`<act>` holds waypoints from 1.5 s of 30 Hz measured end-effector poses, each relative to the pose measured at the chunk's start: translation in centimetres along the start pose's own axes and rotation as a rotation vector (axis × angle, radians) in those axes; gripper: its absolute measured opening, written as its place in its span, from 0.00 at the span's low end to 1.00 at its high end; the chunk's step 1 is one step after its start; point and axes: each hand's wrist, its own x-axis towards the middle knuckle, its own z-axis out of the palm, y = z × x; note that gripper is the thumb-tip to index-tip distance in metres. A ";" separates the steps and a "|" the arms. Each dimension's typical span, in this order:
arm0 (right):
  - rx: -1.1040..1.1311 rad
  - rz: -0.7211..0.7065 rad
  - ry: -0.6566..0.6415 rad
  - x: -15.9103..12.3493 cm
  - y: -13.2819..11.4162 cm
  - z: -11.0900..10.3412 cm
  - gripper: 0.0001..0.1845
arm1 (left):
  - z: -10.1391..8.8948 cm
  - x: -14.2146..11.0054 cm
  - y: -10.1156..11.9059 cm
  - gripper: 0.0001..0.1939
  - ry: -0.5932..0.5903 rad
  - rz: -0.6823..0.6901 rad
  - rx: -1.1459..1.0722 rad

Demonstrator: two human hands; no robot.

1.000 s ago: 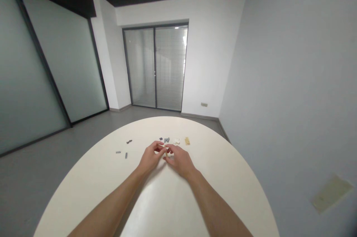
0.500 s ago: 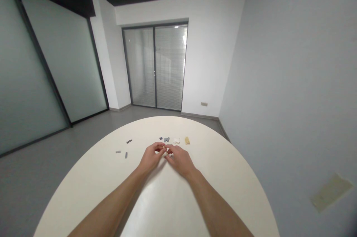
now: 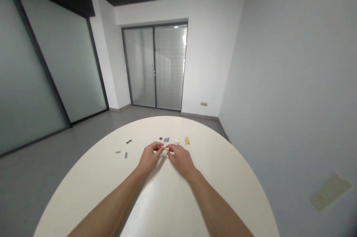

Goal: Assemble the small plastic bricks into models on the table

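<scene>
Left hand and right hand pressed together, fingertips pinching a small cream brick over a round white table. Just beyond the cream brick: grey brick, white brick, tan brick. Left of it: dark bricks.

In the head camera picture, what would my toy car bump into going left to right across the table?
Small grey piece → small dark piece → left hand → small pale piece → right hand
</scene>
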 end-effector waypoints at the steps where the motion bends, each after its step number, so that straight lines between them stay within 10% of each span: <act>1: 0.000 -0.001 0.006 0.0 0.1 0.1 0.10 | 0.0 0.0 0.0 0.14 0.003 0.003 0.004; 45: -0.039 0.021 0.105 0.2 0.2 0.0 0.05 | -0.2 -0.1 0.4 0.14 0.033 -0.016 0.086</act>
